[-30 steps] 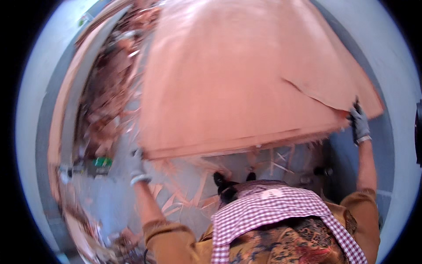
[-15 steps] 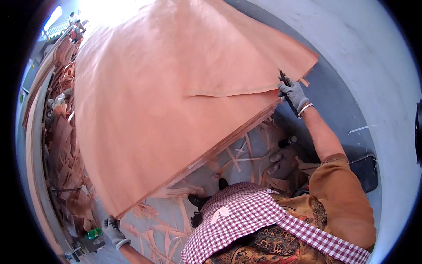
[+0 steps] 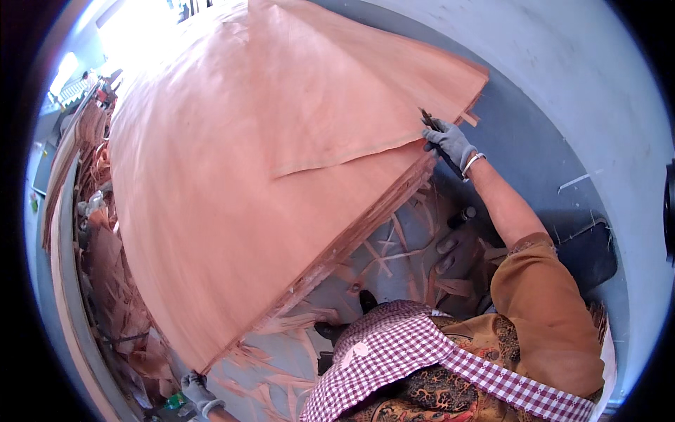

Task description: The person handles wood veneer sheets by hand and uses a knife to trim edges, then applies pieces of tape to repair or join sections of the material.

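Veneer sheet [image 3: 267,141] lies spread over the stack [image 3: 351,235], torn along one edge. Right hand [image 3: 450,143], gloved, pinches its far corner; left hand [image 3: 197,389] grips the near corner, fingers closed.

Gloved right hand [image 3: 450,143] gripping veneer sheet [image 3: 267,176] — left hand [image 3: 197,391] at corner

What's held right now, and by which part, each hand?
Both gloved hands grip the top veneer sheet of the stack: the right hand pinches its near edge by the right corner, and the left hand is at its lower left corner, where the grip is partly hidden.
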The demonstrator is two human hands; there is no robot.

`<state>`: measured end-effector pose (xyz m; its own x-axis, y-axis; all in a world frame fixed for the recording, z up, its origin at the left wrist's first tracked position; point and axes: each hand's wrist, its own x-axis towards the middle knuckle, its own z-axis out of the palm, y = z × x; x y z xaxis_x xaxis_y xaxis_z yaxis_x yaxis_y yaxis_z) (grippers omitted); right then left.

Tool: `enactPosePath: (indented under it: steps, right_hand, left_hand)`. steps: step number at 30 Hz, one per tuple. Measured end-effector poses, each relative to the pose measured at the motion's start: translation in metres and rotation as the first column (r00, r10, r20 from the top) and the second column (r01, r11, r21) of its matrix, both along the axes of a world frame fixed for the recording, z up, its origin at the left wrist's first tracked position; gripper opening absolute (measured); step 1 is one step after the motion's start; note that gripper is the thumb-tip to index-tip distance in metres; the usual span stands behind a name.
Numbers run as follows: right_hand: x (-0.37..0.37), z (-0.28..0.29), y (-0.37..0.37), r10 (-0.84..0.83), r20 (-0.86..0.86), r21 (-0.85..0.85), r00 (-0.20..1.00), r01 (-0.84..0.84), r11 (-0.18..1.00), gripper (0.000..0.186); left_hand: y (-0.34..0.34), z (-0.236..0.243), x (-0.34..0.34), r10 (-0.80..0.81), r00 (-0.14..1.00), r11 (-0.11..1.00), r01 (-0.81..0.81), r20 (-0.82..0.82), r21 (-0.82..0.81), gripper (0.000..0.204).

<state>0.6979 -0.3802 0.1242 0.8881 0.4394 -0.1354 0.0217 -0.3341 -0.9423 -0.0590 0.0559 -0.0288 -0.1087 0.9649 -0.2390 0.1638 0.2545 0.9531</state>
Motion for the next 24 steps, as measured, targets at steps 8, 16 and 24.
enactPosePath:
  steps: [8,16,24]
  right_hand:
    - [-0.004,-0.016,-0.005,0.122,0.362,-0.102,0.924,-0.09,0.991,0.052]
    - [-0.191,-0.005,-0.001,0.168,-0.342,0.12,0.925,-0.135,0.984,0.02]
    - [-0.067,0.094,-0.081,0.13,0.099,-0.303,0.987,-0.095,0.948,0.022]
  left_hand:
    - [0.008,-0.006,-0.018,-0.046,0.956,0.99,0.082,-0.288,0.115,0.007]
    - [-0.052,0.115,0.181,0.101,0.55,0.563,0.656,-0.829,0.504,0.034]
    - [-0.071,0.121,0.252,-0.012,0.278,0.551,0.804,-0.961,0.225,0.051]
